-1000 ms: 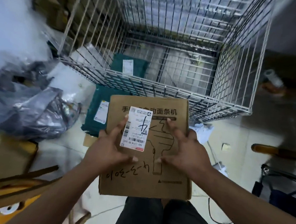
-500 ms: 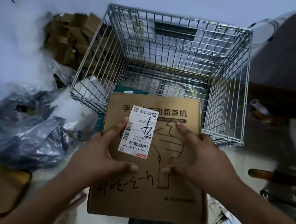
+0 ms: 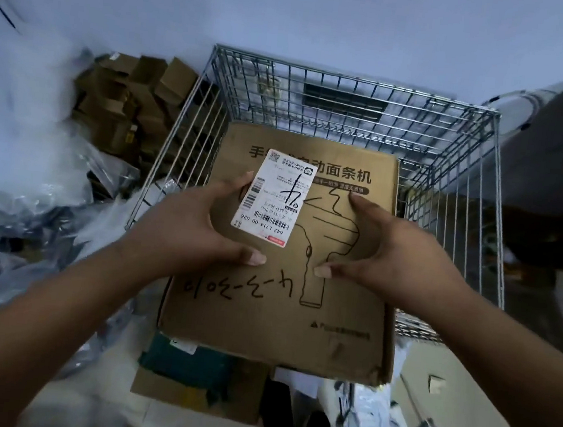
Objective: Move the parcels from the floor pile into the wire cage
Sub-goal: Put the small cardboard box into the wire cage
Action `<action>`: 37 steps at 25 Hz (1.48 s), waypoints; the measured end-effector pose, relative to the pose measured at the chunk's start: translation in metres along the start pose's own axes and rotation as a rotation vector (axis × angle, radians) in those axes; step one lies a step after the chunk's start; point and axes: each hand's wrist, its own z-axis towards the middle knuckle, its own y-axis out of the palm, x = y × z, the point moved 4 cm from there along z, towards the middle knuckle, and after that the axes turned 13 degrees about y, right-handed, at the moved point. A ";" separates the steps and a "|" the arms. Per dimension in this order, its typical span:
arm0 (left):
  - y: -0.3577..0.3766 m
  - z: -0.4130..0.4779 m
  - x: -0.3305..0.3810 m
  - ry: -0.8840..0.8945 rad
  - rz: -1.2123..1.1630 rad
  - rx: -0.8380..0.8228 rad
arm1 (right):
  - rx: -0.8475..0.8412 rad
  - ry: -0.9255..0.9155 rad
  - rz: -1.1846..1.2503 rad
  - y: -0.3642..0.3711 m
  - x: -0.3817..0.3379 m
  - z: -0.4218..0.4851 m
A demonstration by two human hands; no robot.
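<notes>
A flat brown cardboard box [image 3: 343, 305] with printed lettering, a hand-written number and a white shipping label [image 3: 275, 195] fills the middle of the view. Its far part hangs over the front rim of the wire cage [image 3: 355, 79]. My left hand [image 3: 182, 224] grips the box's upper face at the label, fingers and thumb arched. My right hand [image 3: 403, 256] grips the same face to the right in the same way. The cage floor is mostly hidden behind the box.
A teal parcel [image 3: 190, 359] and flat cardboard [image 3: 186, 397] lie on the floor under the box's near edge. Grey plastic bags [image 3: 31, 223] are heaped at the left, small brown cartons [image 3: 129, 102] beside the cage. A large dark object [image 3: 560, 164] stands at the right.
The box has moved forward with both hands on it, from above my knees to over the cage's front rim. The view has tilted up toward the wall.
</notes>
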 end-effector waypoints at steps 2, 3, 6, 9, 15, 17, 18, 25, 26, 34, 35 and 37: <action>-0.006 0.023 -0.007 0.011 0.000 -0.001 | -0.001 -0.020 0.010 -0.004 -0.009 0.022; -0.008 0.035 -0.012 0.012 0.005 0.005 | -0.004 -0.028 0.010 -0.005 -0.014 0.034; -0.010 0.069 -0.025 0.016 0.018 0.015 | -0.005 -0.043 0.006 -0.006 -0.025 0.068; -0.009 0.097 -0.037 0.017 -0.002 0.013 | -0.011 -0.068 0.002 -0.005 -0.034 0.099; 0.005 0.139 -0.070 0.004 -0.006 0.033 | -0.035 -0.087 0.031 0.017 -0.040 0.155; 0.013 0.148 -0.085 0.001 -0.003 0.034 | -0.055 -0.087 0.040 0.027 -0.040 0.170; 0.016 0.150 -0.093 0.002 -0.004 0.034 | -0.066 -0.086 0.044 0.034 -0.040 0.176; 0.051 0.171 -0.160 -0.026 0.009 0.036 | -0.093 -0.073 0.118 0.110 -0.038 0.220; 0.057 0.175 -0.171 -0.032 0.019 0.031 | -0.093 -0.067 0.117 0.124 -0.037 0.227; 0.111 0.209 -0.267 -0.143 0.102 -0.106 | -0.186 -0.028 0.176 0.247 -0.020 0.294; 0.117 0.213 -0.279 -0.152 0.096 -0.139 | -0.199 -0.017 0.173 0.260 -0.020 0.300; 0.128 0.227 -0.306 -0.160 0.124 -0.222 | -0.220 -0.002 0.167 0.285 -0.020 0.317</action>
